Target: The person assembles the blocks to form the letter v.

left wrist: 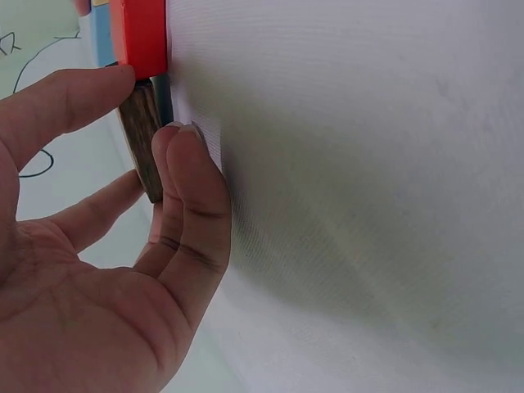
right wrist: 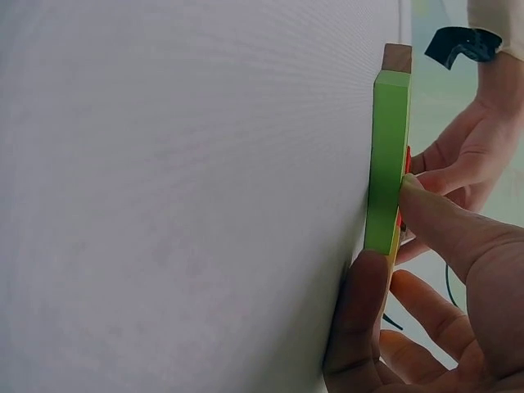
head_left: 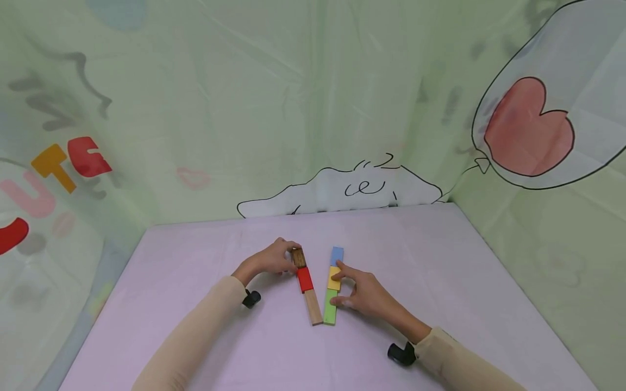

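Two rows of flat blocks lie on the table, their near ends close together and far ends spread apart. The left row has a dark brown block (head_left: 299, 258), a red block (head_left: 305, 279) and a plain wooden block (head_left: 314, 309). My left hand (head_left: 273, 258) pinches the dark brown block, its thumb near the joint with the red one. In the right row are a blue block (head_left: 337, 255), a yellow block (head_left: 335, 284) and a green block (right wrist: 388, 164). The right hand (head_left: 365, 293) rests its thumb on the green block, other fingers touching by the yellow one.
A pale lilac cloth covers the table (head_left: 235, 342). Behind it hangs a light green curtain (head_left: 235, 108) printed with letters and a balloon. Each wrist has a dark strap mount, the left (head_left: 251, 298) and the right (head_left: 402, 354).
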Available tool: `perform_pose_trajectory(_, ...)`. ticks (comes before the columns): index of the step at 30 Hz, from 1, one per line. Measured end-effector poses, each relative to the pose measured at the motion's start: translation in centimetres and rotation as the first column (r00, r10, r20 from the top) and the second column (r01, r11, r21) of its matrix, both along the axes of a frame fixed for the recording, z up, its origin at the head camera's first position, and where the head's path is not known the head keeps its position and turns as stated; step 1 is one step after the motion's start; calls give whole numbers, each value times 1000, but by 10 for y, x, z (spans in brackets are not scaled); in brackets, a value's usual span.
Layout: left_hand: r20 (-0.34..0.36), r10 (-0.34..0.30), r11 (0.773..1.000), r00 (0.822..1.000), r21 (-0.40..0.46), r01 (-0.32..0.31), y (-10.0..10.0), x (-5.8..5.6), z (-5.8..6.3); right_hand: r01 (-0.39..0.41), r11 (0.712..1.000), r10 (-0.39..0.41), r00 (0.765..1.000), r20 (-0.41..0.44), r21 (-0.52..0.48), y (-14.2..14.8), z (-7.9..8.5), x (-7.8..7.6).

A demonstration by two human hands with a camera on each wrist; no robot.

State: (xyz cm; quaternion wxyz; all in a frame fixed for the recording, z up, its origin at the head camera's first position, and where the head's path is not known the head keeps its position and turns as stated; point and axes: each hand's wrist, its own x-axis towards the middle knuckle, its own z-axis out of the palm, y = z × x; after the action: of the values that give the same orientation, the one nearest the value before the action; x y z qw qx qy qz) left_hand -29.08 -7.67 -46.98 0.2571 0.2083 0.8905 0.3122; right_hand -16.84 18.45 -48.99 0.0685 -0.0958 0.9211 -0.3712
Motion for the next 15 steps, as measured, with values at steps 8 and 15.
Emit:
perform_pose_trajectory(8,-13,-13,1000,1000,8,13,-2,-1,-2,5,1000,-5,1000,4,0,-1,-1,-1)
perform_pose_trajectory(15,-36,-14,1000,999,26,15,-2,-2,-6,8,1000,-8,1000,-6,6,-1,-1,-1)
